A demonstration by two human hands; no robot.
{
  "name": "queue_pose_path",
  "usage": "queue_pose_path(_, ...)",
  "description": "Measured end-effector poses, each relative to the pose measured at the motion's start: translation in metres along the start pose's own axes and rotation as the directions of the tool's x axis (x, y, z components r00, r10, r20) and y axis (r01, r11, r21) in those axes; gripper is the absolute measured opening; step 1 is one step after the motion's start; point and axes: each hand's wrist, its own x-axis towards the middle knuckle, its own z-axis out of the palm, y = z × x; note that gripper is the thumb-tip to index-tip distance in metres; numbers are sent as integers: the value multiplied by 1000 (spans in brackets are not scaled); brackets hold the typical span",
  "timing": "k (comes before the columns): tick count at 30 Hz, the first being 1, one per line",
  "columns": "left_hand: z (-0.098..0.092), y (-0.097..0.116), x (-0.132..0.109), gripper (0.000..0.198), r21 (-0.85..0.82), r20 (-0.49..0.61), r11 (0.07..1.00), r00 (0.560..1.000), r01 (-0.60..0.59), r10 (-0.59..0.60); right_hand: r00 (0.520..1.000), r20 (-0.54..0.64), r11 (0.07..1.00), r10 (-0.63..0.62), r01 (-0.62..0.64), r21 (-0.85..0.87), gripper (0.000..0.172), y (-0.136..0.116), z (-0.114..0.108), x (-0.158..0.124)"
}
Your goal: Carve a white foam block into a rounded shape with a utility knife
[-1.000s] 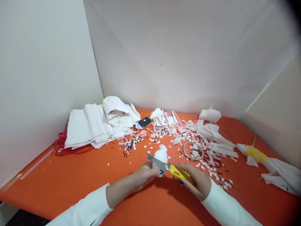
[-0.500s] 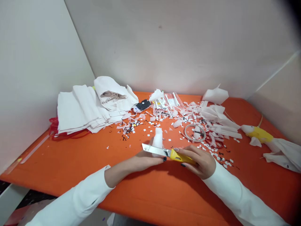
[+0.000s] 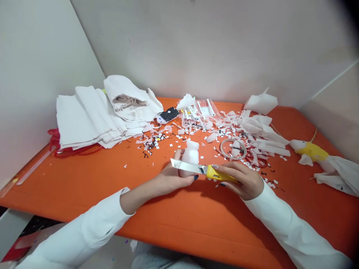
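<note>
Near the middle of the orange table, my left hand (image 3: pixel 171 175) grips a small white foam piece (image 3: pixel 192 154), held roughly upright with a narrowed waist near its top. My right hand (image 3: pixel 245 179) is wrapped round the yellow handle of a utility knife (image 3: pixel 215 173). The long blade points left and lies across the front of the foam, over its lower half. Whether the edge bites into the foam I cannot tell. Part of the foam's base is hidden behind the blade and my left fingers.
White cloth-like sheets (image 3: pixel 81 119) are stacked at the back left. Foam scraps and paper bits surround a roll of tape (image 3: pixel 221 149). Marker pens (image 3: pixel 199 109) lie at the back. A yellow-and-white bird figure (image 3: pixel 312 152) rests at the right, below a larger foam block (image 3: pixel 260 103).
The foam piece has turned in my left hand and now shows a wider face. The knife still crosses it. The whole view has tilted slightly, shifting the table upward.
</note>
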Motion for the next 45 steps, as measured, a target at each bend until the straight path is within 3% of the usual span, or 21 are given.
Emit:
queue_pose_path(4, 5, 11, -1, 59, 151, -44, 988, 999, -20, 27, 1000, 1, 1000, -30, 30, 1, 42, 6, -4, 1)
queue_pose_path(9, 4, 18, -7, 49, 242, 93, 970, 995, -5, -18, 1000, 2, 1000, -19, 19, 13, 38, 2, 3, 0)
queue_pose_path(14, 8, 20, -9, 41, 398, -10, 917, 999, 32, -31, 1000, -16, 1000, 15, -15, -16, 35, -6, 10, 0)
queue_pose_path(18, 8, 18, -6, 49, 279, -7, 959, 998, 55, -55, 1000, 8, 1000, 18, -18, 9, 36, -2, 7, -1)
queue_pose_path(23, 0, 17, -7, 44, 128, 130, 988, 987, 83, -99, 1000, 17, 999, 15, -16, 32, 38, 8, -1, -2)
queue_pose_path(26, -2, 17, -10, 38, 128, 185, 985, 973, 115, -138, 1000, 5, 999, -30, 30, 33, 40, 2, -2, 2)
queue_pose_path(29, 1, 17, -13, 30, 183, 218, 967, 952, 174, -213, 1000, -20, 998, 0, 1, 60, 41, -12, 0, 8)
queue_pose_path(32, 4, 18, -14, 30, 185, 208, 969, 957, 165, -203, 999, -7, 990, 31, -30, 138, 44, -18, -1, 10)
queue_pose_path(39, 0, 21, -10, 27, 174, 146, 982, 984, 77, -103, 999, 44, 977, -9, -1, 212, 44, 6, -4, 2)
queue_pose_path(45, 6, 22, -12, 26, 229, 149, 966, 976, 121, -158, 1000, 17, 986, 8, -10, 169, 40, -7, 0, 7)
